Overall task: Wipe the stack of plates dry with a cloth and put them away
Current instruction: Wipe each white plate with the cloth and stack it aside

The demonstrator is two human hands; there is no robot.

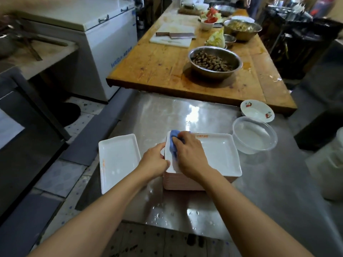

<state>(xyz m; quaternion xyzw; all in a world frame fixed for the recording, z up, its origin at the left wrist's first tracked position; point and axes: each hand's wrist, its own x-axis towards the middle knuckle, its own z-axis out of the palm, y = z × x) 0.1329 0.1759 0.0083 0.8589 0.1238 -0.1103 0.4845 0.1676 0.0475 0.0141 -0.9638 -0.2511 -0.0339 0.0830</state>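
Fingers of the right hand (187, 154) clutch the blue cloth (173, 140); left hand (155, 160) seemingly pinches the top plate (219, 154).

a working commercial kitchen: a steel counter (259, 182) lay at lower centre, a wooden prep table (163, 67) with cleaver (175, 35) and food bowls above, a chest freezer (104, 34) upper left.
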